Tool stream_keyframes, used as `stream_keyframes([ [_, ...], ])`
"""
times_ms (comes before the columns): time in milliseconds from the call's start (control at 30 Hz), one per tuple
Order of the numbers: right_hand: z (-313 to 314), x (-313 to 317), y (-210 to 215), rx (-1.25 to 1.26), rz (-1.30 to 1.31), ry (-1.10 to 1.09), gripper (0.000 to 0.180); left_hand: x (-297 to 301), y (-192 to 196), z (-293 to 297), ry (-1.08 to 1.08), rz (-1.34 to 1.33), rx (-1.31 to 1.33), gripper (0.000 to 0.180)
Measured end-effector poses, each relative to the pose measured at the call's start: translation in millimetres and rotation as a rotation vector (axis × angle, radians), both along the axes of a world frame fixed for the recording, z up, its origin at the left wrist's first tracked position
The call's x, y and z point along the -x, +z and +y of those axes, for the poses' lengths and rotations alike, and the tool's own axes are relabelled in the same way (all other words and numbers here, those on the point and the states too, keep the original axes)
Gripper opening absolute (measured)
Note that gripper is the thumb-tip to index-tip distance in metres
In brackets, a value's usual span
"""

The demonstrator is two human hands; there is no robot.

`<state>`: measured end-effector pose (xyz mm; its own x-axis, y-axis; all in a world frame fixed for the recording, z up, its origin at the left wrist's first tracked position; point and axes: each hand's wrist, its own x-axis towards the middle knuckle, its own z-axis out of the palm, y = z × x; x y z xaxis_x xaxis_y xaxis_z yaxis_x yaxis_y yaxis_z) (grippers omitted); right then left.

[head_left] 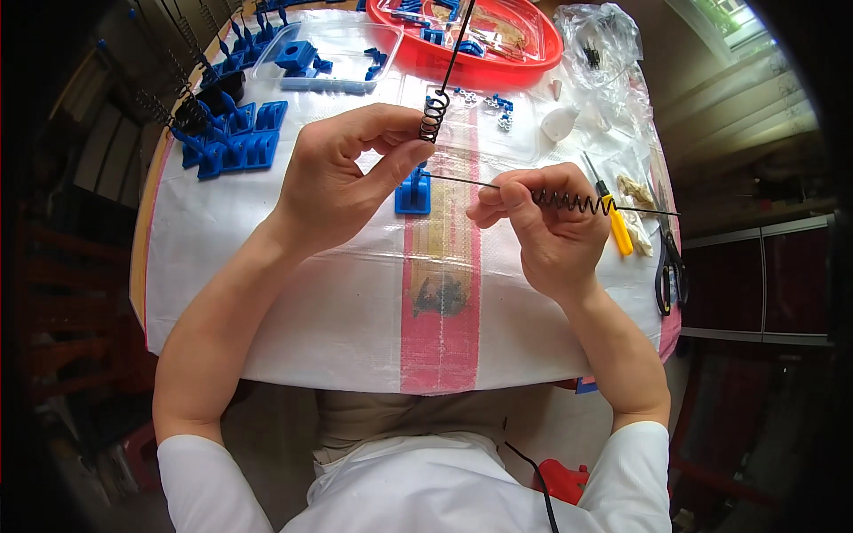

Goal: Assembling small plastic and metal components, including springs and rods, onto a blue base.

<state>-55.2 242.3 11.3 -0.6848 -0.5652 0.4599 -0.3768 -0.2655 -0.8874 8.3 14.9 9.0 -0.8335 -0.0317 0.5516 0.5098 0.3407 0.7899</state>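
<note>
A small blue plastic piece (412, 198) with a square base stands on the table between my hands. Above it my left hand (342, 169) pinches a black coiled spring rod (434, 114) at its lower coils, with its long straight end slanting up and away. My right hand (560, 231) is closed on a second black spring rod (582, 204), held roughly level. Its thin straight end runs left to the upper part of the blue piece; whether it passes into it I cannot tell. The lower end of the left rod is partly hidden by my fingers.
Blue pieces (240, 142), several with spring rods, stand at the left. Behind are a clear container (329, 84) and a red basin (555, 53) of parts. To the right lie a yellow-handled screwdriver (619, 233), black scissors (673, 262) and plastic bags (604, 44).
</note>
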Motion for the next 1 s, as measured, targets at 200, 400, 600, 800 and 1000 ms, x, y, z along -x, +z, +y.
stream_keyframes([
  [200, -1.4, 0.2, -0.2, -0.018, 0.015, -0.004, 0.014, -0.3, 0.7, 1.2, 0.006, 0.010, -0.008, 0.020],
  [400, -1.2, 1.2, 0.0, -0.017, 0.007, 0.000, 0.013, 0.4, 0.1, 1.2, 0.010, 0.011, -0.001, 0.020],
  [600, -1.2, 2.1, 0.5, -0.005, -0.027, 0.000, 0.010, 0.1, -0.3, 0.6, 0.005, 0.000, -0.003, 0.020],
  [800, -2.3, 2.6, -0.7, 0.009, -0.030, 0.004, 0.010, 0.3, -0.4, 0.2, 0.009, 0.017, 0.008, 0.020],
  [1000, -3.8, 3.2, -0.1, 0.007, -0.021, 0.005, 0.010, 0.4, 0.3, 0.9, 0.007, 0.005, -0.003, 0.019],
])
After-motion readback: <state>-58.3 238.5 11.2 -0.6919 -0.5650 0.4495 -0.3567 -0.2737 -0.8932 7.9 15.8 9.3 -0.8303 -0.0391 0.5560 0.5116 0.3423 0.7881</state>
